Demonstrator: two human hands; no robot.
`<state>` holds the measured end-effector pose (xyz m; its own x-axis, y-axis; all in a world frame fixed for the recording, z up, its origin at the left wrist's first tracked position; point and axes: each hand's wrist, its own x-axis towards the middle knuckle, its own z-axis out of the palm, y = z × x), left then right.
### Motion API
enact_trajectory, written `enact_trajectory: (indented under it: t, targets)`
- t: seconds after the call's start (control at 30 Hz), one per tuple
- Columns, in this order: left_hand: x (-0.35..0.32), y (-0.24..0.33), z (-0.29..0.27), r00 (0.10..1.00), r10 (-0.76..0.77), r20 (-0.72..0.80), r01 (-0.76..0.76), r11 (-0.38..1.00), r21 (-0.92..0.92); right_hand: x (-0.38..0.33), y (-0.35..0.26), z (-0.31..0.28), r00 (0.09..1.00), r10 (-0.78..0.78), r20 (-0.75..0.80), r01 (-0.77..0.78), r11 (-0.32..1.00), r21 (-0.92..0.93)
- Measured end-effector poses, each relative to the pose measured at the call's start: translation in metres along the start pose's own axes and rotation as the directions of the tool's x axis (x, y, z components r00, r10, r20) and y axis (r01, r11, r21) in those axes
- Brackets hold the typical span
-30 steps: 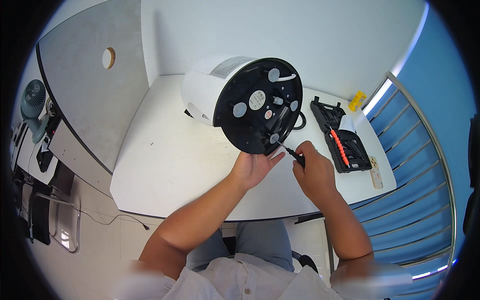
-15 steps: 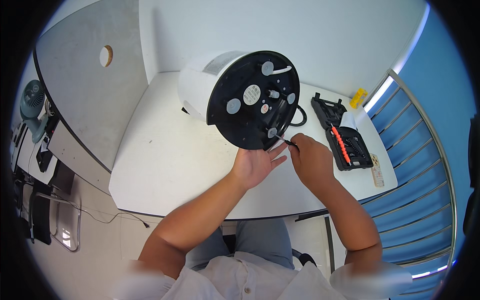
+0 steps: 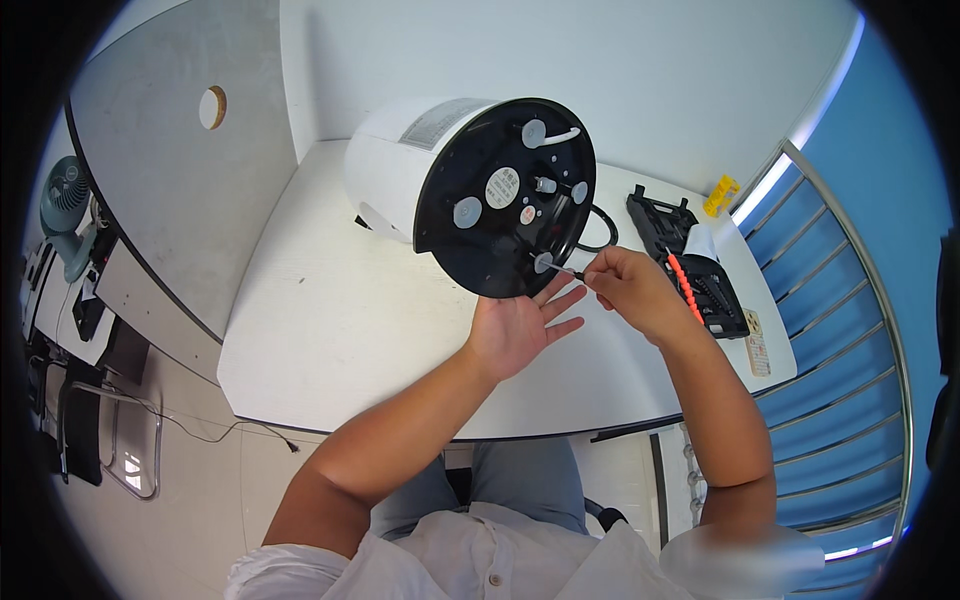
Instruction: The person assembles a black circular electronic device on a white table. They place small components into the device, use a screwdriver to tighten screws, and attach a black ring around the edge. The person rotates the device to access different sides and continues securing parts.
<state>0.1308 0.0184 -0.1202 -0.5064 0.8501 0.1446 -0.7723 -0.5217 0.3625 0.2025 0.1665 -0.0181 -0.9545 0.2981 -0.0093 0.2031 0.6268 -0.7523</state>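
Left hand [image 3: 515, 328] flat open under appliance base [image 3: 505, 195]; right hand [image 3: 628, 288] pinching thin screwdriver [image 3: 562, 270].

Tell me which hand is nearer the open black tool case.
Right. The right hand, holding a thin screwdriver, sits just beside the tool case; the left hand is farther off, under the appliance's black base.

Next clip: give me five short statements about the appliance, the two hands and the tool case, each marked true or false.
1. The white appliance lies on its side, black base toward the person. True.
2. The right hand holds a thin screwdriver against the base. True.
3. The left hand grips the screwdriver. False: it is open, palm up, under the base's lower edge.
4. The tool case is closed. False: it lies open on the table, right of the appliance.
5. The appliance stands on the floor. False: it rests on the table.
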Motion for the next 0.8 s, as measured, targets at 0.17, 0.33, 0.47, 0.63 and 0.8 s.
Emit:
enact_trajectory:
  t: [0.17,0.33,0.47,0.63,0.8]
  targets:
    - [-0.007,0.001,-0.008,0.999,0.046,-0.012,-0.046,0.999,0.020,-0.034,-0.064,-0.012,0.989,-0.086,-0.121,0.022,0.892,-0.451]
    - [-0.003,0.001,0.002,0.998,0.056,0.012,-0.056,0.996,0.070,-0.046,-0.072,0.020,0.641,-0.733,-0.228,0.531,0.638,-0.558]
    - [-0.003,0.003,0.004,0.998,0.057,0.034,-0.060,0.995,0.081,-0.051,-0.089,0.036,0.535,-0.826,-0.175,0.499,0.476,-0.724]
    - [0.000,0.003,-0.007,0.997,0.057,0.048,-0.061,0.994,0.095,-0.045,-0.099,0.042,0.495,-0.857,-0.145,0.485,0.410,-0.772]
    - [-0.001,0.004,-0.001,0.996,0.059,0.063,-0.065,0.993,0.094,-0.044,-0.103,0.041,0.547,-0.823,-0.151,0.439,0.436,-0.785]
